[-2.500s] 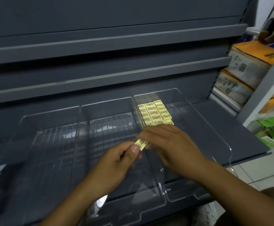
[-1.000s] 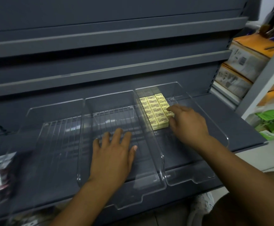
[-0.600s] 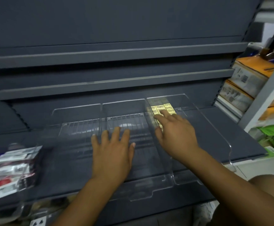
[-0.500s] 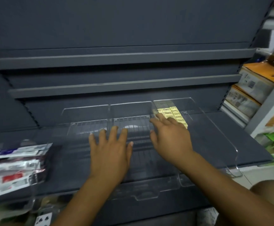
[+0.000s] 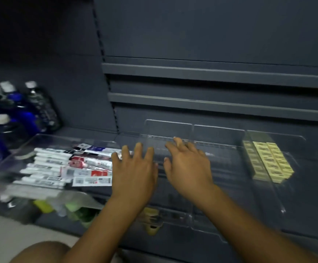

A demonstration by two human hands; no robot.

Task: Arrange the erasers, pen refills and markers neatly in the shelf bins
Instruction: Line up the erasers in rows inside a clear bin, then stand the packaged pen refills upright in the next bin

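Left hand [image 5: 135, 173] and right hand [image 5: 189, 168], fingers spread and holding nothing, are over the open middle bins [image 5: 193, 130]. Markers [image 5: 46, 168] lie crosswise. Erasers [image 5: 268, 164] run in rows front to back.

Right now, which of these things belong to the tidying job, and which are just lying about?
For the job: yellow erasers, white markers, pen refill packets, clear bins.
Lying about: blue bottles, green and yellow clutter below the shelf.

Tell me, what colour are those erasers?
Pale yellow with dark print; the erasers show best in the head view.
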